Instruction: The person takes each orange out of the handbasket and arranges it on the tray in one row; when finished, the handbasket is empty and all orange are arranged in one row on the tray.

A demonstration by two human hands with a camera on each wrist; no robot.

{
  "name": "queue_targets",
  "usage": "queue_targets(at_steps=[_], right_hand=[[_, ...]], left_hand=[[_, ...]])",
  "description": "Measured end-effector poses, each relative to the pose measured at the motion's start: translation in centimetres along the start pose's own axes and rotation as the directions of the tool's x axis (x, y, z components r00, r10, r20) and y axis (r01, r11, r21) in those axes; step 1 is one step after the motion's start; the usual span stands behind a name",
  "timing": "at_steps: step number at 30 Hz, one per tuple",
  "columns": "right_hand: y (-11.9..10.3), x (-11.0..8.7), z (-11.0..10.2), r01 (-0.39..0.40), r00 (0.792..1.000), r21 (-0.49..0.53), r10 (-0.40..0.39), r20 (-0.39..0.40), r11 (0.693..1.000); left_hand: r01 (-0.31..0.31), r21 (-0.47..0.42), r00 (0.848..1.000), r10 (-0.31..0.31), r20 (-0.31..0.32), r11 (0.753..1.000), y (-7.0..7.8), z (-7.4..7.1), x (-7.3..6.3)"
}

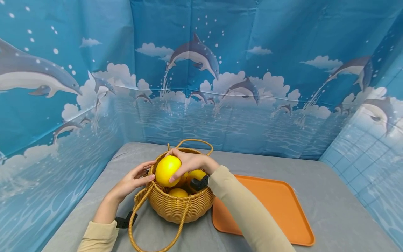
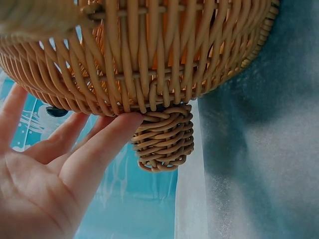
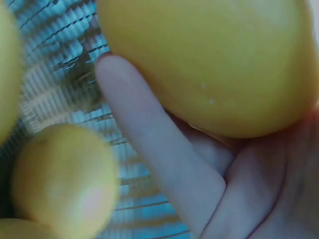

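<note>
A round-bellied wicker basket (image 1: 171, 210) with yellow fruit inside stands left of the middle. At its upper left rim, my right hand (image 1: 190, 162) grips a large, smooth yellow fruit (image 1: 168, 170) between thumb and fingers. Another yellow fruit (image 1: 178, 193) lies lower in the basket, and more show behind the right wrist; the right wrist view has a smaller one (image 3: 67, 179) below the held fruit. My left hand (image 1: 130, 182) touches the basket's left side near the rim. In the left wrist view, its extended fingers (image 2: 102, 152) rest against the weave beside a short wicker foot (image 2: 164, 139).
An orange tray (image 1: 272, 203) lies to the right of the basket, partly under my right sleeve. One basket handle (image 1: 135, 227) hangs toward me, the other (image 1: 196, 140) stands at the back. A grey cloth (image 1: 333, 196) covers the surface; dolphin-print curtains (image 1: 201, 115) surround it.
</note>
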State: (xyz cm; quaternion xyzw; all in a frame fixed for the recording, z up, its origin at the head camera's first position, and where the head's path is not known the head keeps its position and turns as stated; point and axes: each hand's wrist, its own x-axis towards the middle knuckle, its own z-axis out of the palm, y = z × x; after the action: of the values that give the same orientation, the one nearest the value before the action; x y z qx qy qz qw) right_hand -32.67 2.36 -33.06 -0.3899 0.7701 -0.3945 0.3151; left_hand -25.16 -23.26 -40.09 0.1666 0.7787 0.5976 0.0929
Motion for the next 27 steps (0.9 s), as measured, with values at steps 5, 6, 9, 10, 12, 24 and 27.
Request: queue_targets(at_steps=[5,6,9,10,12,24,27], right_hand=[[-1.6,-2.2,-1.5,0.121,0.989,0.020,-0.119,-0.084,0.992],[-1.8,-2.8,-1.9,0.151,0.983,0.021,-0.148,-0.104,0.988],[-2.1,-4.8,-2.7,0.234,0.957,0.052,-0.221,-0.187,0.971],[-2.0,-5.4,-2.8,0.253,0.947,0.075,-0.231,-0.222,0.965],[-1.7,-6.9,-3.0,0.281,0.923,0.114,-0.236,-0.303,0.953],[4.4,-13.6,-1.6,0.312,0.663,0.113,-0.131,-0.737,0.943],[6.6,-14.3,-1.2,0.282,0.661,0.125,-0.098,-0.744,0.951]], left_hand=[[-0.003,0.002,1.000,0.003,0.001,1.000,0.0,0.0,0.0],[-0.005,0.001,1.000,0.005,0.001,1.000,0.0,0.0,0.0],[-0.014,0.000,1.000,0.014,0.004,1.000,0.0,0.0,0.0],[-0.017,-0.001,1.000,0.017,0.004,1.000,0.0,0.0,0.0],[-0.020,-0.002,1.000,0.020,0.003,1.000,-0.1,0.0,-0.1],[-0.018,0.004,1.000,0.018,0.000,1.000,-0.2,0.0,0.0],[-0.017,0.003,1.000,0.017,-0.003,1.000,-0.1,0.0,-0.1]])
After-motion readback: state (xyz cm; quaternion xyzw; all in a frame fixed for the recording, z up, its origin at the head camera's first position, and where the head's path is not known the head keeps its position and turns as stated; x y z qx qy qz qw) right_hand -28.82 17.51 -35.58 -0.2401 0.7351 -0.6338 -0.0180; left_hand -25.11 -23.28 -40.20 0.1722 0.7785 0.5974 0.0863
